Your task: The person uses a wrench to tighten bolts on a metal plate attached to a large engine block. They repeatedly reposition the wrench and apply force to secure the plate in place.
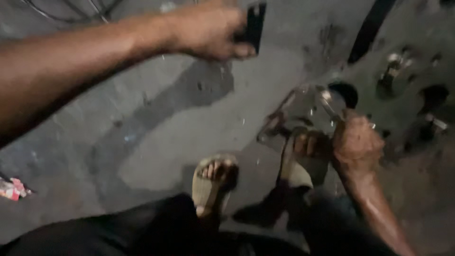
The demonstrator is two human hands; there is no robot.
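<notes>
Left hand (206, 31) is reaching out over the concrete floor (156, 142), its grip pinching a small flat black object (255, 26) w/ fingers curled tight round the lower edge; object is sticking up just above the knuckles. Below that grip, two sandalled feet (215, 178) are resting on the floor. Right hand (355, 144) is closing in a fist on a thin metal tool (332, 110), which is poking up-left from the grip onto a blurred metal part (303, 114). Can't tell what kind of tool.
</notes>
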